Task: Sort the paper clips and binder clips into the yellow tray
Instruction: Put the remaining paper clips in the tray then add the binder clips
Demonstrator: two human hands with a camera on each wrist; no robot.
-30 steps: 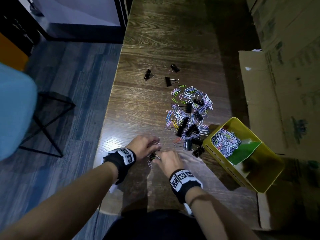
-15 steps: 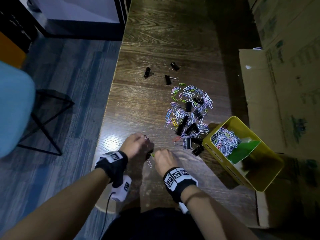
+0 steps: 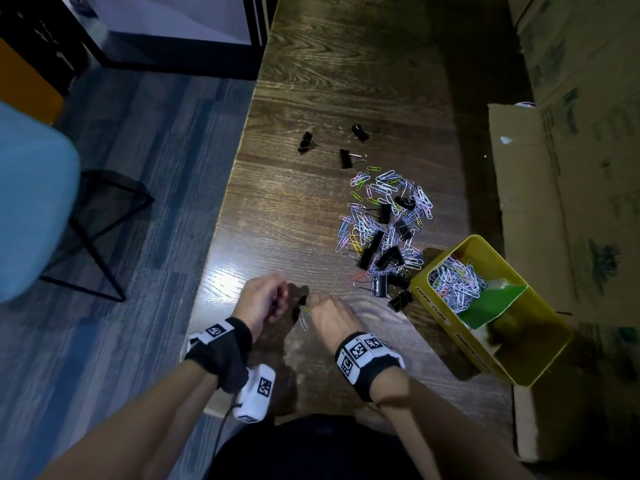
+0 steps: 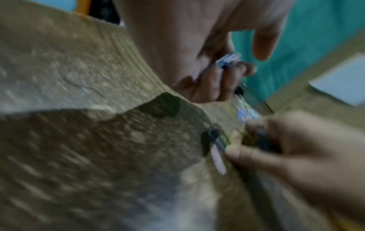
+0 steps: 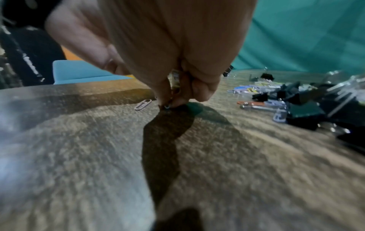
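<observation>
My right hand [image 3: 330,315] pinches small clips; my left hand [image 3: 261,299] holds paper clips [image 4: 229,58]. Next, probably carry them right to the tray [image 3: 446,332].

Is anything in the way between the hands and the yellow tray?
Nothing tall. Bare table lies between the right hand and the yellow tray; only one black binder clip sits just beside the tray's near wall, and a lifted hand should pass over it.

Dim room: blue chair [image 3: 31,202] beside wooden table [image 3: 346,81], grey plank floor [image 3: 138,150].
</observation>
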